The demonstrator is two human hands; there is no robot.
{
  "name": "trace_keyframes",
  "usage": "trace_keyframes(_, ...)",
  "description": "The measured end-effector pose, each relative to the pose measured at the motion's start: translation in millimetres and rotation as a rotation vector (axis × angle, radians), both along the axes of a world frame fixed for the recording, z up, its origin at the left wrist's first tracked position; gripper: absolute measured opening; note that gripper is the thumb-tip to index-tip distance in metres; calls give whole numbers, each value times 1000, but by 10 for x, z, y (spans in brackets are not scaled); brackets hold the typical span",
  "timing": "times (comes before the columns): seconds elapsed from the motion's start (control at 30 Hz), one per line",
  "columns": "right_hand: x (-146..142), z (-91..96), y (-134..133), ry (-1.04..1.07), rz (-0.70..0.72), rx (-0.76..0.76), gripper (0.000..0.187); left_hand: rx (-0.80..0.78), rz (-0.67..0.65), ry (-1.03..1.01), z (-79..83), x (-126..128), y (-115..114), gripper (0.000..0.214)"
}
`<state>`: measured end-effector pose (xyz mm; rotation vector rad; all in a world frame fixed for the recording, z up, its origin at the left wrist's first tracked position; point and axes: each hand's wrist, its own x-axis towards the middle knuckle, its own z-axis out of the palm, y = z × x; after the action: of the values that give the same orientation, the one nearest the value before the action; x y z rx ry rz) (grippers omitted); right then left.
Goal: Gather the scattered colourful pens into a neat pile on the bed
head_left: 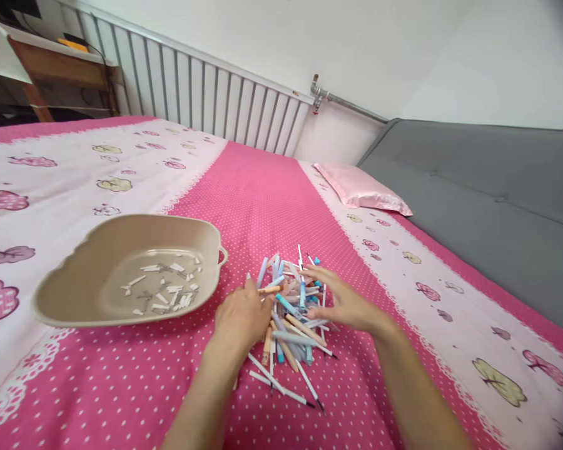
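Plastic pen parts (pixel 304 329), glossy pillow (pixel 361 186)

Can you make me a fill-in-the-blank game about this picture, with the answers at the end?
1. The left hand is nearer the tan basin than the ____ hand is.
2. Looking at the picture, the basin sits to the ____ of the pile of pens and refills.
3. The pillow near the grey headboard is coloured ____.
4. The little dots on the bedspread under the pile are ____.

Missing words: right; left; pink; white.
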<state>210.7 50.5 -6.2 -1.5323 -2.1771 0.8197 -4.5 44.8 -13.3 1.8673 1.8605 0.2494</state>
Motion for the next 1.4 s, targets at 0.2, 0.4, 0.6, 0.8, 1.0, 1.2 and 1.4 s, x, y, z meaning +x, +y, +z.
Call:
trace_keyframes(0.2,331,-545,759,118,-565,19,68,147,14,-134,-187,35,93,54)
trace_keyframes(0.4,-131,-621,1355,156,-339,3,53,271,-48,-197,-354,79,180,52)
trace_keyframes(0.6,-695,-362,1380,110,106,-125,29,251,-79,-319,-360,41,207,51)
trace_keyframes(0.8,-505,31,764,71,250,-109,33,221,37,-356,-261,-21,176,32)
trace_keyframes(1.0,-414,236,-199,-124,314,108,41,210,79,-391,-222,-43,187,38)
trace_keyframes(1.2,-728,313,-840,-198,224,73,41,206,79,-431,-206,-51,216,52)
trace_keyframes(1.4,-1197,-237,-1036,-194,303,260,29,162,141,-577,-253,-106,265,65)
